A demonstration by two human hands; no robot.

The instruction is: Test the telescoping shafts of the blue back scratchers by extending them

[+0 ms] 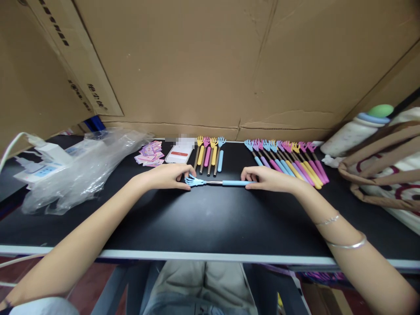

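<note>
A light blue back scratcher (233, 183) with a claw-shaped head lies level across the black table, between my two hands. My left hand (169, 176) pinches its claw end at the fingertips. The far end of its blue handle is in the fingers of my right hand (267, 179). Between claw and handle a short stretch of metal rod shows. Just beyond are several back scratcher heads on rods (210, 159) with loose coloured handles (220, 161) beside them. Right of these, a slanting row of assembled back scratchers (288, 164) lies near my right hand.
Small printed cards (150, 154) and a phone (180, 151) lie at the back left. Clear plastic bags (88, 170) and a white power strip (42, 170) are farther left. A bottle (354, 131) and a cloth bag (387, 170) stand right. Cardboard (210, 65) walls the back.
</note>
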